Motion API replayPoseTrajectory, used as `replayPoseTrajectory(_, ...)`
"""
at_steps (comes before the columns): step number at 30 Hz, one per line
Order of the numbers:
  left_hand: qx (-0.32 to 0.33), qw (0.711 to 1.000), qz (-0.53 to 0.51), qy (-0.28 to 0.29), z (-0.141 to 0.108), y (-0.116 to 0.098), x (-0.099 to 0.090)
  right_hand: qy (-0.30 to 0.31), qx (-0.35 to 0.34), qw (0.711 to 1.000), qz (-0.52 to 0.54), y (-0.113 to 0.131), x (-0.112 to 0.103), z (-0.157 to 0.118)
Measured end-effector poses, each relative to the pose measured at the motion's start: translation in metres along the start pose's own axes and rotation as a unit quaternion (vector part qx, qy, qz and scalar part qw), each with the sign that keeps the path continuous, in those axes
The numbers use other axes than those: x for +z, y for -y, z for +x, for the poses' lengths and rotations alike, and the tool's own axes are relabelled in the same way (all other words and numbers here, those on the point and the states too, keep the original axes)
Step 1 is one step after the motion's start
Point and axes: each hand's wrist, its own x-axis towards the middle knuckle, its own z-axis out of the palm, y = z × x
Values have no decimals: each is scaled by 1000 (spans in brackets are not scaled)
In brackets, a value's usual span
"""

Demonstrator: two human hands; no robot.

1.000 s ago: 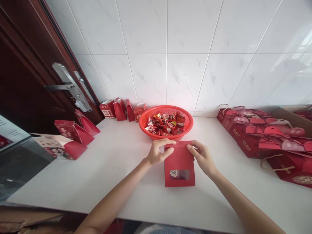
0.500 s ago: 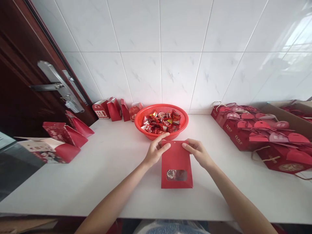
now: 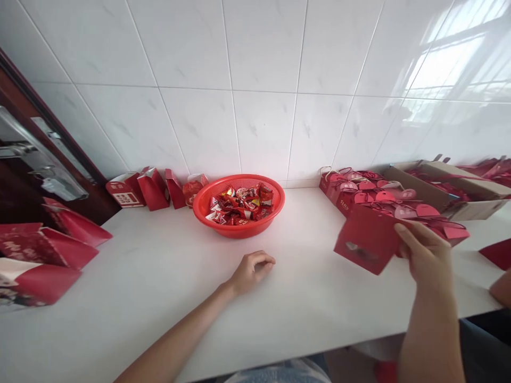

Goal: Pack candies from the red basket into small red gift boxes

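Observation:
My right hand [image 3: 425,250] grips the edge of a red packet [image 3: 367,239] with a small clear window, held up at the right in front of the red gift boxes. The packet is tilted and somewhat blurred. Resting on the white table [image 3: 159,298], my left hand [image 3: 251,272] has its fingers curled together with nothing in them. Just behind it stands a red plastic basket [image 3: 239,231] with wrapped sweets [image 3: 243,205] inside.
Red paper bags [image 3: 154,189] line the wall at the back left, with more [image 3: 48,242] at the left edge. Red gift boxes [image 3: 339,194] and an open cardboard box [image 3: 419,194] stand at the right. Another person's hand [image 3: 502,289] shows at the right edge, near a red item [image 3: 497,254].
My left hand has let go of the red packet and lies lower on the table. My right hand has carried the packet up and to the right. The view has turned right.

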Motion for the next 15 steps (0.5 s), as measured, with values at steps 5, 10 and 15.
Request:
replayPoseTrajectory(5, 27, 999, 21, 12, 2, 3, 0, -74, 56, 992, -83, -3, -49, 7)
replayPoseTrajectory(10, 32, 999, 27, 13, 1, 4, 0, -147, 113, 975, -121, -9, -53, 10)
replayPoseTrajectory(15, 46, 998, 38, 12, 0, 5, 1, -195, 93, 967, -133, -15, -30, 15)
